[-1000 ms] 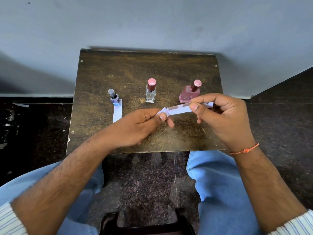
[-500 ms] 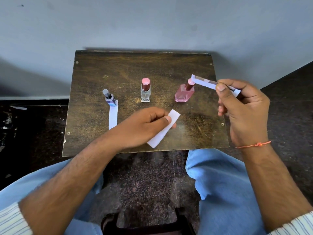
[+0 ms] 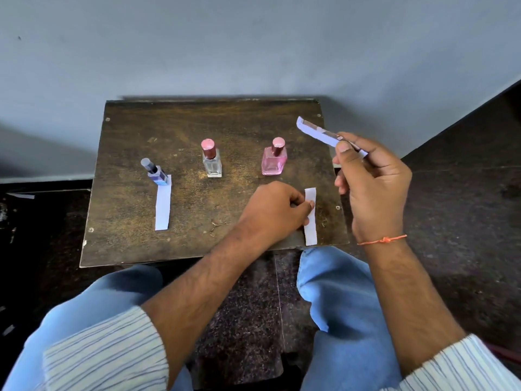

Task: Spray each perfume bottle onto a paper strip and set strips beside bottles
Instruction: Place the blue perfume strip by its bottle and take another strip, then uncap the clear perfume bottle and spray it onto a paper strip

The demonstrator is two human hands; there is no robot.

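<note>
— Well, what is seen on the wooden table?
— Three bottles: blue, clear, pink; one strip is laid touching the blue.
— And the hands?
— A second strip is pinched flat near the front edge by the left hand; a folded strip is gripped aloft by the right hand.

L hand pinches strip lower right of table | R hand holds strips mid-right | 3 bottles mid-frame

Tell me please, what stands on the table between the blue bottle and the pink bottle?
In the head view, the clear bottle stands upright between the blue bottle and the pink bottle.
</note>
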